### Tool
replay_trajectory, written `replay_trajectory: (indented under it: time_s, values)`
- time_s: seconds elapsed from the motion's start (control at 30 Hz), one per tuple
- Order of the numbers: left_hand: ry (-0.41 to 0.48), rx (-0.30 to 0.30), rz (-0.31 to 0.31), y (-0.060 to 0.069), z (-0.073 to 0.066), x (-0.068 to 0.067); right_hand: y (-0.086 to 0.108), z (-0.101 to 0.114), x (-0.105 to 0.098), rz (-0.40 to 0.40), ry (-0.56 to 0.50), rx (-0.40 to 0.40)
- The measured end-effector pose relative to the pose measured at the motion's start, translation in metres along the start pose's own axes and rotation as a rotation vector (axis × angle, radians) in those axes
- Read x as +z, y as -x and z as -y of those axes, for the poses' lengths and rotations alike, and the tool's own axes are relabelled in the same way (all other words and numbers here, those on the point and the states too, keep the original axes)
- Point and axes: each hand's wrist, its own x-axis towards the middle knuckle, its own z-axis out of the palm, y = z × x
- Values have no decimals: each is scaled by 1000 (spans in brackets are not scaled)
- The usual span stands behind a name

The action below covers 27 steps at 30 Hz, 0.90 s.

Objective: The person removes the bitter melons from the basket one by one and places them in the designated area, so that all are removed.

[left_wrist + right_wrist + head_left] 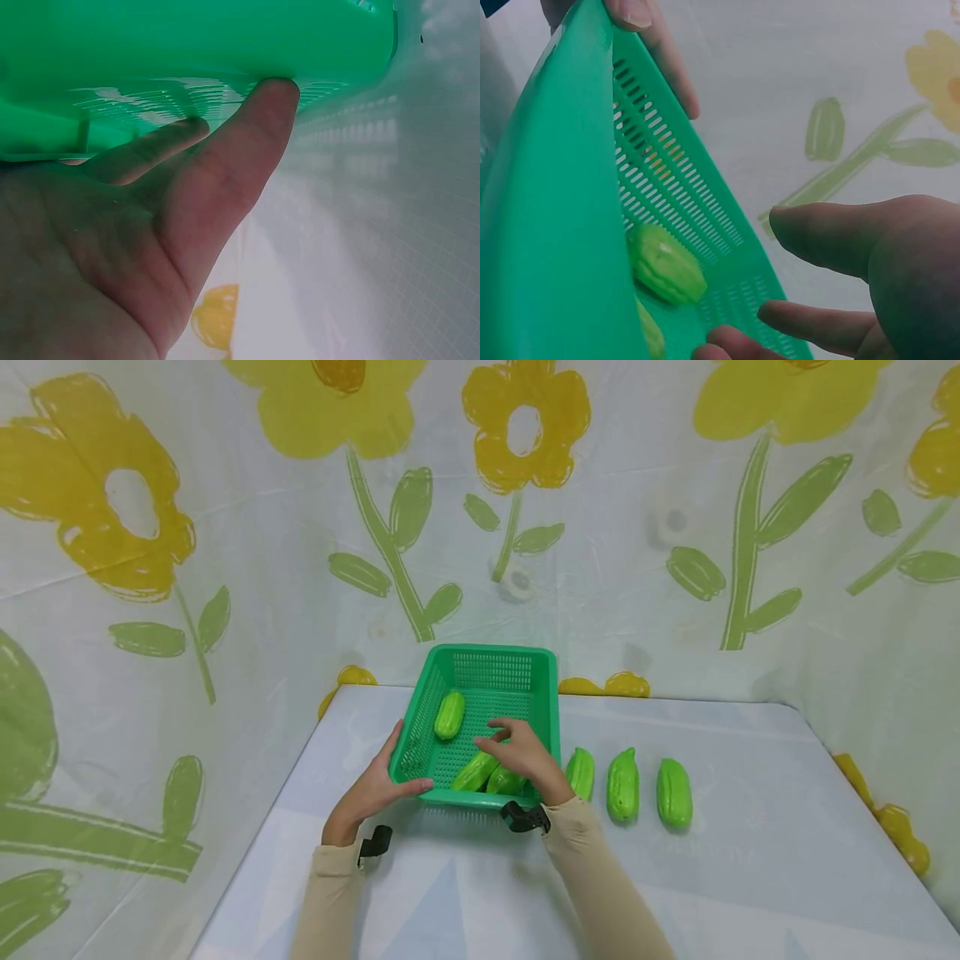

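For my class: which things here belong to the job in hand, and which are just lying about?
Likely part of the job:
green basket
green vegetables inside it
three vegetables beside it, probably
left hand, touching the basket
right hand, over the basket

Just surroundings:
flowered backdrop
pale tabletop

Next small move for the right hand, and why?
Probably shift the right hand to the nearest gourd outside the basket: the hand looks empty, thumb and fingers apart, two more gourds lie on the table beyond that one, and the left hand braces the basket's near-left corner.
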Motion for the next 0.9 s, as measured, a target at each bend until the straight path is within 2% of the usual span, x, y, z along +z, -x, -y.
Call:
replay_trajectory:
  time_s: [0.3, 0.63, 0.9]
  values:
    - [8, -5, 2, -1, 0, 0, -9, -4, 8, 7, 43, 58]
    - [0, 18, 3, -2, 2, 0, -11, -8, 11, 14, 64, 64]
    - [2, -1, 4, -2, 2, 0, -11, -9, 14, 18, 74, 58]
